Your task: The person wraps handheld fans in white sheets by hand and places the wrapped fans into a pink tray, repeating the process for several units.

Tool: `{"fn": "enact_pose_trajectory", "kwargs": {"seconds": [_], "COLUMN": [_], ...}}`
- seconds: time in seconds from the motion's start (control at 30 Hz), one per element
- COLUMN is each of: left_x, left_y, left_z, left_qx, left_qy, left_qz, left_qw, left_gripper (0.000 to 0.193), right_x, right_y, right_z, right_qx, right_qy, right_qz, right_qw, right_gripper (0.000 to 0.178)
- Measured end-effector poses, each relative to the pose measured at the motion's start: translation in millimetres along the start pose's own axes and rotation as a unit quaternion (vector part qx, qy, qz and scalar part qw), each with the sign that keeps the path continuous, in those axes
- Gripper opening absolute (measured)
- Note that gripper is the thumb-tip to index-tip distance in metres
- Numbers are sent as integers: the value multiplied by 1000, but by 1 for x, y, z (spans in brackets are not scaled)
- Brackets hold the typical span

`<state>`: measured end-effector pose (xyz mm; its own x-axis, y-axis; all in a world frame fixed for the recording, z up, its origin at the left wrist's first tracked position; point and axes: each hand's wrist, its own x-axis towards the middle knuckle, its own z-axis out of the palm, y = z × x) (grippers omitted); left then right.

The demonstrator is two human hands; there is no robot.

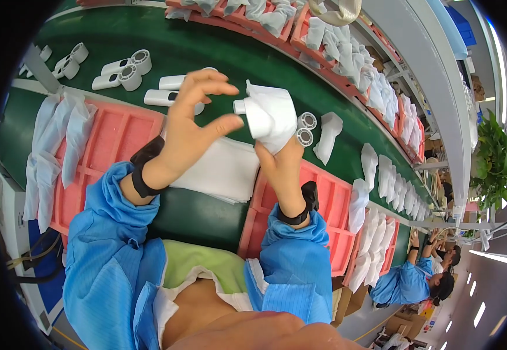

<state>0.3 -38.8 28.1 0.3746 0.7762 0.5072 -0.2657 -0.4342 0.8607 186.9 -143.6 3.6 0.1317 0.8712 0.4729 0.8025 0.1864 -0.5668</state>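
Observation:
A white handheld device [239, 107], its short round end sticking out to the left, is wrapped in a thin white sheet [272, 114] above the green belt. My right hand [282, 166] grips this bundle from below, with part of the fingers hidden behind it. Just left of the bundle, my left hand [198, 114] is empty, thumb and fingers spread and curved toward the protruding end without touching it. Below both hands lies a stack of flat white sheets [221, 169]. Unwrapped white devices with round ring heads [130, 76] rest on the belt behind my left hand.
Pink compartment trays flank me, one at left [110, 140] with wrapped pieces on it, one at right [332, 201]. Wrapped pieces [327, 137] line the green belt [206, 49] rightward. Filled pink trays [323, 52] stand along the far side. Co-workers [408, 280] sit farther right.

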Motion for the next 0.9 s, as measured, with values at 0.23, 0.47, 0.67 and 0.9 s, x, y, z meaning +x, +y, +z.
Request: {"fn": "enact_pose_trajectory", "kwargs": {"seconds": [0.23,0.47,0.67,0.9], "left_x": [-9,9,8,-49], "left_y": [-3,-5,-41,-81], "left_z": [21,8,25,54], "left_qx": [118,141,131,294], "left_qy": [-10,19,-87,-342], "left_qz": [183,146,70,-46], "left_qw": [976,979,985,891], "left_gripper": [23,15,14,22], "right_x": [-3,-2,17,-30], "right_y": [-18,-17,53,247], "right_z": [11,-17,-61,-66], "right_qx": [-99,8,56,-318], "right_qy": [73,-18,39,21], "right_qz": [20,47,184,349], "right_qw": [992,999,981,881], "right_gripper": [47,37,36,44]}}
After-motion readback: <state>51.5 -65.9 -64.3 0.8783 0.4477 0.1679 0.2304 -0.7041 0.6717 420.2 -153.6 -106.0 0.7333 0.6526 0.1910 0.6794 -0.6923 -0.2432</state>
